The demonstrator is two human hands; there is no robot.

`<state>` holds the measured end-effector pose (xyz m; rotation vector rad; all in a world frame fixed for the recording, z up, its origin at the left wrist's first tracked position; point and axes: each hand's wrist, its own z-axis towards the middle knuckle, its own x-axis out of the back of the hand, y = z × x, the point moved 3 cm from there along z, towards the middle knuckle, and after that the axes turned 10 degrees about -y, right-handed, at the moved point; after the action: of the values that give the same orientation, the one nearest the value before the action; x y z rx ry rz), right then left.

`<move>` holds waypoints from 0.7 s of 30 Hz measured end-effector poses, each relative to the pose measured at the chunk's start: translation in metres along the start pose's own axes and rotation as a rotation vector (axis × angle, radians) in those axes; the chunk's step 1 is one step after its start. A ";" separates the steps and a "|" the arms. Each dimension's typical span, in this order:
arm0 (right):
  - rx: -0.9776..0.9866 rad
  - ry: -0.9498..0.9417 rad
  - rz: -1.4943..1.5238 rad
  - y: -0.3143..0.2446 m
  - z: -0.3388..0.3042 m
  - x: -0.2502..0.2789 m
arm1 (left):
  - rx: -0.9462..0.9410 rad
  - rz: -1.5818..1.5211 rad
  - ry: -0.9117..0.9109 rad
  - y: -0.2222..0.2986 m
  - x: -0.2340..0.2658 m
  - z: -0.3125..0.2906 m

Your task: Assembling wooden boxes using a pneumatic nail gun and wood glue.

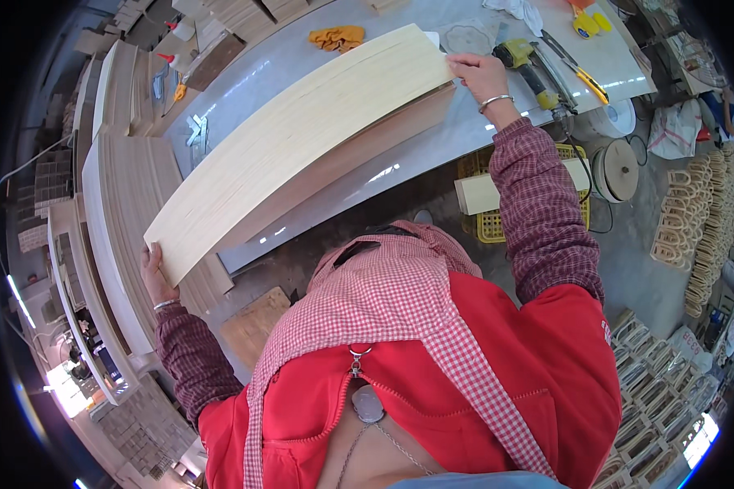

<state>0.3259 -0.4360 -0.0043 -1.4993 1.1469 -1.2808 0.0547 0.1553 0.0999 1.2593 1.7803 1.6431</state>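
Note:
A long pale wooden board (302,134) spans the table at a slant, held at its two ends. My left hand (160,275) grips its near left end, thumb and fingers closed on the edge. At the far right end, my right hand (483,80) pinches the corner. Beneath its near edge, a second wooden board (359,175) shows in shadow; whether the two are joined I cannot tell. Just right of my right hand lies a yellow-green and black nail gun (532,75). Beyond it rests a yellow utility knife (589,81).
Tall stacks of boards (130,196) stand left of the grey table (261,102). An orange cloth (337,37), metal pieces (196,130) and a red-tipped bottle (174,62) lie farther back. A yellow basket (491,228) sits by the table's right front; looped wooden handles (681,216) are piled beyond.

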 end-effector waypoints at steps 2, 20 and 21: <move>-0.006 -0.001 -0.008 0.000 -0.003 -0.001 | 0.014 0.014 -0.017 -0.004 0.001 0.004; -0.020 0.033 -0.065 0.018 -0.008 -0.005 | -0.016 0.141 0.001 -0.029 0.007 0.033; -0.003 0.040 -0.076 0.022 -0.008 -0.003 | -0.020 0.169 -0.001 -0.031 0.007 0.033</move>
<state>0.3153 -0.4382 -0.0253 -1.5386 1.1277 -1.3658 0.0671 0.1831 0.0652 1.4355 1.6930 1.7450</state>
